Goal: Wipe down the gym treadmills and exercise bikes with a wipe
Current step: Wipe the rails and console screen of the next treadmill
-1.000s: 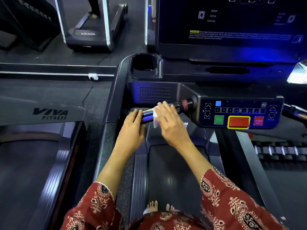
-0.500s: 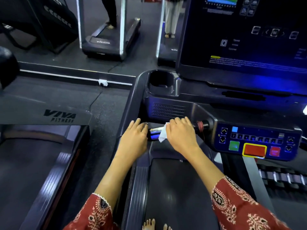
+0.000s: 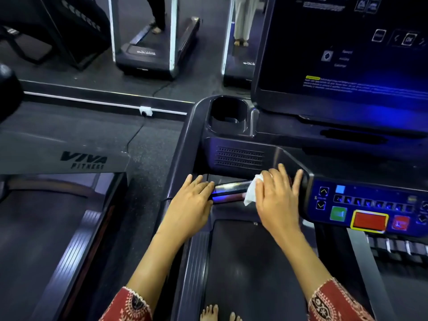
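The treadmill (image 3: 250, 262) she stands on fills most of what I can see, its dark console screen (image 3: 347, 54) looming above and the button panel (image 3: 370, 205) with its red stop key off to her right. Between the side rail and that panel runs a short glossy handlebar (image 3: 229, 187), and that is where the work is. Her left hand (image 3: 192, 205) lies flat at the bar's left end, fingers straight and close together, gripping nothing; I'd guess it is there to steady her. Her right hand (image 3: 278, 198) drapes over the bar's right end, fingers spread, pressing down. The white wipe (image 3: 251, 191) is trapped under that palm against the bar, a crumpled corner poking out on the thumb side.
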Action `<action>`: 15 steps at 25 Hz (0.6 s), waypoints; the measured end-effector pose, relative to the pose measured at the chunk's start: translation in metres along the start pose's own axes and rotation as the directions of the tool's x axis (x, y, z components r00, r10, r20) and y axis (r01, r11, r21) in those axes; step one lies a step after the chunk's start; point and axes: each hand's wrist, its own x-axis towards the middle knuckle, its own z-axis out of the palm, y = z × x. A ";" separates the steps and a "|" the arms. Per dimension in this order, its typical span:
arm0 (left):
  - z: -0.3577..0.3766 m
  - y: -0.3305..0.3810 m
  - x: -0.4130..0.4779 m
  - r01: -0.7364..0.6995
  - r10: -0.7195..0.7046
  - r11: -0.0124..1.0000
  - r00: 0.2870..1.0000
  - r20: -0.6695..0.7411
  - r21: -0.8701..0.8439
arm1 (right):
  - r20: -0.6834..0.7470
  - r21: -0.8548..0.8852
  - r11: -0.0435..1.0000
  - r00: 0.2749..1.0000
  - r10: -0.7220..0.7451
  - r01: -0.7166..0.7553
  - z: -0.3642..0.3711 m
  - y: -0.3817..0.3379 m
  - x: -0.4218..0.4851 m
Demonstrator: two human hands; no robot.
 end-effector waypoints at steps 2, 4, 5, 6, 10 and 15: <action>0.004 0.009 0.000 0.013 -0.013 0.999 1.000 0.021 -0.029 | -0.009 0.105 0.991 0.996 -0.088 0.089 0.002 -0.016 -0.017; 0.006 0.016 -0.003 0.046 -0.041 0.995 0.998 0.053 -0.093 | -0.040 0.168 0.977 0.991 -0.128 0.133 0.010 -0.028 -0.032; 0.006 0.018 -0.005 0.072 -0.064 0.989 0.996 0.065 -0.127 | -0.061 0.202 0.977 0.997 -0.056 0.067 0.014 -0.030 -0.035; 0.006 0.019 -0.007 0.093 -0.084 0.985 0.994 0.067 -0.147 | -0.078 0.253 0.966 0.994 0.078 -0.056 0.018 -0.031 -0.037; 0.006 0.021 -0.009 0.115 -0.116 0.973 0.993 0.010 -0.202 | -0.050 0.477 0.769 0.861 0.507 -0.425 0.028 -0.061 -0.042; 0.004 0.022 -0.009 0.166 -0.168 0.944 0.986 0.017 -0.284 | 0.054 0.740 0.486 0.761 0.646 -0.465 0.029 -0.093 -0.030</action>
